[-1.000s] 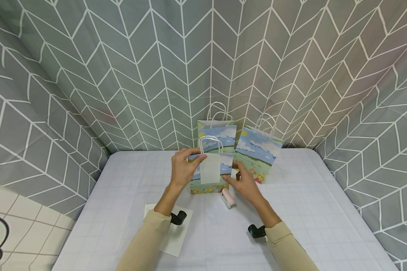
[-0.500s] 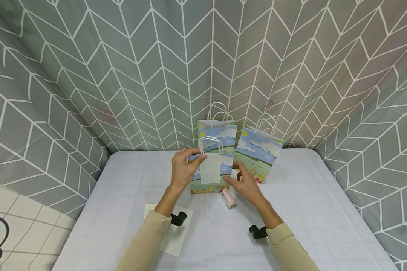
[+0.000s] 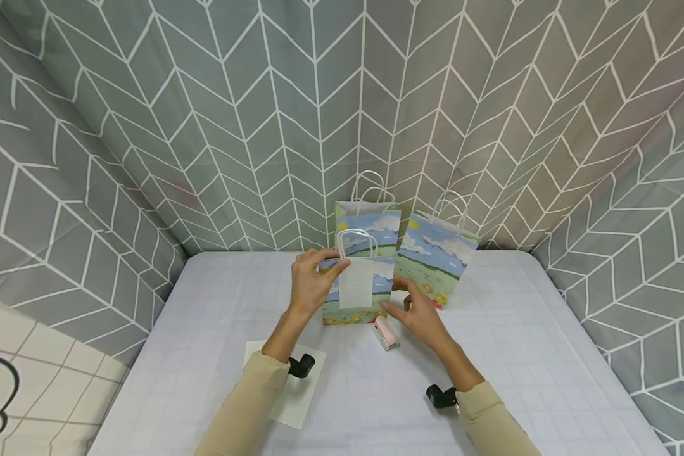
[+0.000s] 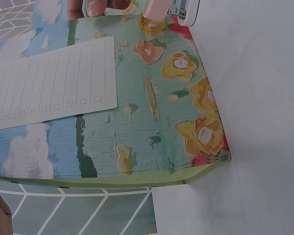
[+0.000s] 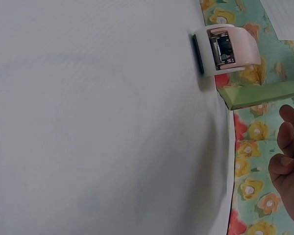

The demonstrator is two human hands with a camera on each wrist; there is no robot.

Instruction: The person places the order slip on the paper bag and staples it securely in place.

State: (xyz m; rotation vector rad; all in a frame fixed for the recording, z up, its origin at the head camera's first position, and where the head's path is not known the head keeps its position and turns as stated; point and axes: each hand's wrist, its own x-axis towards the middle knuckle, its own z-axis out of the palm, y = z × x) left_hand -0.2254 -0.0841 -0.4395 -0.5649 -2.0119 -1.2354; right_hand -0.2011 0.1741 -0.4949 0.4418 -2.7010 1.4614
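A small paper gift bag (image 3: 330, 310) with a painted meadow and sky stands upright. White twisted handles (image 3: 356, 233) rise from its top. Against its front lies a lined checklist note (image 3: 356, 285), its lines and boxes visible in the left wrist view (image 4: 54, 81). My left hand (image 3: 310, 278) pinches the bag's upper left edge beside the handle, thumb in front on the note's top corner. At the right edge, my right hand (image 3: 418, 316) lightly pinches the bag, thumb in front and fingers behind. A pink and white mini stapler (image 3: 385, 332) lies at the bag's lower right corner.
Two matching gift bags stand behind, one directly behind the front bag (image 3: 370, 221) and one tilted at the right (image 3: 436, 253). An off-white sheet (image 3: 296, 399) lies under my left forearm. A patterned curtain (image 3: 342, 126) borders the white table (image 3: 205, 316).
My right hand has slid slightly right and down along the bag's right edge. The left hand, note and bag stay almost still; the head view has shifted a little.
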